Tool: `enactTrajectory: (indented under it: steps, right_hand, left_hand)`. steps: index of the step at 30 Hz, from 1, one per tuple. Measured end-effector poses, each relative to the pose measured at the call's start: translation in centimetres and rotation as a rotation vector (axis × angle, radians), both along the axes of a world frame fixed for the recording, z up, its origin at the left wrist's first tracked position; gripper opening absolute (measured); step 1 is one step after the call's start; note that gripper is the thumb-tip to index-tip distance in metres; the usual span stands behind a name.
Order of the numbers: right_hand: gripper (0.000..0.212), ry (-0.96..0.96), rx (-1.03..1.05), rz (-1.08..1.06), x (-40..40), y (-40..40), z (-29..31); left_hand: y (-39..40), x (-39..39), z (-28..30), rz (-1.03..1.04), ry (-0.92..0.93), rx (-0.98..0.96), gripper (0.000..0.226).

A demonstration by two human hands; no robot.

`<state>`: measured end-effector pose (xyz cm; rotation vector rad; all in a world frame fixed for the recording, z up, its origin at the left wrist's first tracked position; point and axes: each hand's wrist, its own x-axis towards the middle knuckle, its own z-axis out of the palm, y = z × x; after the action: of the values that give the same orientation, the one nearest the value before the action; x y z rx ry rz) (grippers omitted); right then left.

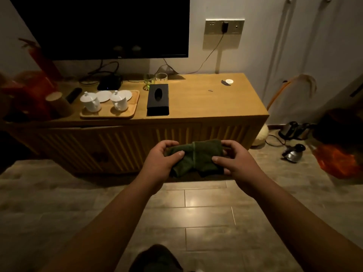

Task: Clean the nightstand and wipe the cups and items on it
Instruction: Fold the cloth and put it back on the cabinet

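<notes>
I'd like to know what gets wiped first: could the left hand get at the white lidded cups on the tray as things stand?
Probably not yet. The left hand shares a grip on the green cloth with the right hand, short of the cabinet. The white lidded cups stand uncovered on the wooden tray, so nothing blocks them.

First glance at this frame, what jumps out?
Both hands, left and right, hold a folded green cloth at centre, in front of the wooden cabinet. On its top, left, a tray carries two lidded white cups and saucers, with a black tissue box beside it. A dark TV hangs above.
</notes>
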<state>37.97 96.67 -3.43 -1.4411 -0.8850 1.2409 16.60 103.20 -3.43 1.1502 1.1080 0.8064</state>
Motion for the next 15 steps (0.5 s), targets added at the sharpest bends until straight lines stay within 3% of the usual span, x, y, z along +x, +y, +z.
enactTrajectory:
  steps: [10, 15]
  right_hand:
    - [0.044, -0.133, -0.073, -0.148, 5.3, 25.7, -7.1]
    - [0.056, -0.217, -0.165, -0.190, 8.8, 36.1, -10.0]
  left_hand:
    - [28.2, 7.2, -6.6, -0.073, 0.122, 0.029, 0.026]
    - [39.5, 11.1, -9.7, -0.140, 0.235, -0.005, 0.026]
